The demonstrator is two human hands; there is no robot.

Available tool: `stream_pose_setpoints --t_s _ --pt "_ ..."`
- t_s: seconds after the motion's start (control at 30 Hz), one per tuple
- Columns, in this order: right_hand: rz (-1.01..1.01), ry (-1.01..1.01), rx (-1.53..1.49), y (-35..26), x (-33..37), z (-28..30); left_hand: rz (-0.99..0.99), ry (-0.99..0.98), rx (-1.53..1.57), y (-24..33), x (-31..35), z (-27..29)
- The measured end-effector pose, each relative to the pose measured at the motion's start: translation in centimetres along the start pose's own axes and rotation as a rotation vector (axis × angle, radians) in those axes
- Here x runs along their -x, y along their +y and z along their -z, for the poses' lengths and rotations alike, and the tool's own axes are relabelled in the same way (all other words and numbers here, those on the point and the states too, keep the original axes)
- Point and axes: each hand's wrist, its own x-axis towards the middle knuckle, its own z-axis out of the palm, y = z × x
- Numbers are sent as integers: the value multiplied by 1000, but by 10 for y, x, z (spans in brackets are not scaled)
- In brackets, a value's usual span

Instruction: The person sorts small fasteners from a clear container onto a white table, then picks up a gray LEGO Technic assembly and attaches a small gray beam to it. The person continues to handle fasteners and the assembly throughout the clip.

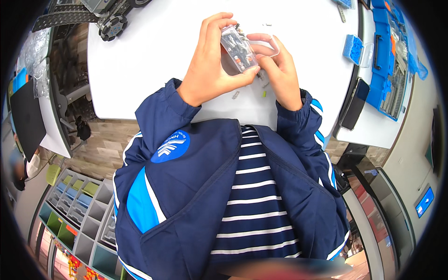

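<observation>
My left hand grips a small clear plastic box, its thumb along the near edge and its fingers over the far end. Dark, silvery and orange small parts show through the box wall. The box is tilted above the white table. My right hand is closed at the box's right side, pinching a clear plastic lid whose pale rim curves over the fingers. Whether the lid is joined to the box cannot be made out. Below the hands lie a small metal piece and a green piece.
A wheeled robot frame stands at the far left of the table. Toward the right are a blue tray, a black phone and a blue parts case. Shelves with bins stand at the lower left.
</observation>
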Motion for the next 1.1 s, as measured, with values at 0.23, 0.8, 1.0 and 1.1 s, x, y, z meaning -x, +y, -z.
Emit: stream_pose_setpoints --t_s 0.23,0.8,1.0,1.1 --pt "-142 23 -324 -2 -2 -8 -38 -86 -185 10 -4 4" --pt "-140 106 -556 9 -1 7 76 -153 427 -16 6 3" --pt "-167 137 -502 4 0 8 89 -172 527 -24 11 -1" --pt "-156 124 -398 1 1 7 94 -184 541 -24 10 -2"
